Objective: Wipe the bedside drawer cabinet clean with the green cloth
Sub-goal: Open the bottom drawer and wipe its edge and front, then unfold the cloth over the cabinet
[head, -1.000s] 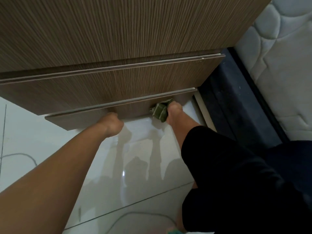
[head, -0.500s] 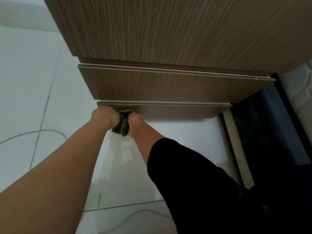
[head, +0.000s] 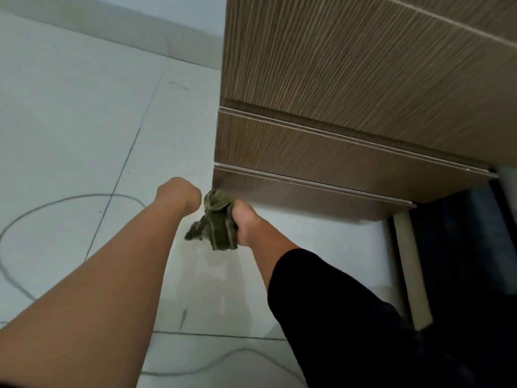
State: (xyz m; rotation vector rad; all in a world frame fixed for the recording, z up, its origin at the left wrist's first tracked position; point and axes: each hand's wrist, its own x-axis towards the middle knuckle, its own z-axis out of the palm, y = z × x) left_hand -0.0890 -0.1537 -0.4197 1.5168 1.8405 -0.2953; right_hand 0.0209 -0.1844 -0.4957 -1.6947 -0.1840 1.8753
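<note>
The brown wood-grain drawer cabinet [head: 349,79] fills the upper right, seen from above, with two drawer fronts stepped out below its top. My right hand [head: 242,219] grips the bunched green cloth [head: 219,224] at the left end of the lowest drawer front [head: 293,191], and the cloth's tail hangs toward the floor. My left hand [head: 179,193] hovers just left of the cloth and off the cabinet's corner. Its wrist is bent down and its fingers are hidden from view.
Pale floor tiles [head: 84,121] spread to the left, crossed by a thin grey cable [head: 70,197] that loops near my left arm. A dark bed base [head: 461,247] stands right of the cabinet. My black-clad leg [head: 349,317] is at the lower right.
My right hand slid the cloth leftward along the lowest drawer front to its left end. My left hand came off that drawer's edge. The camera view swung left.
</note>
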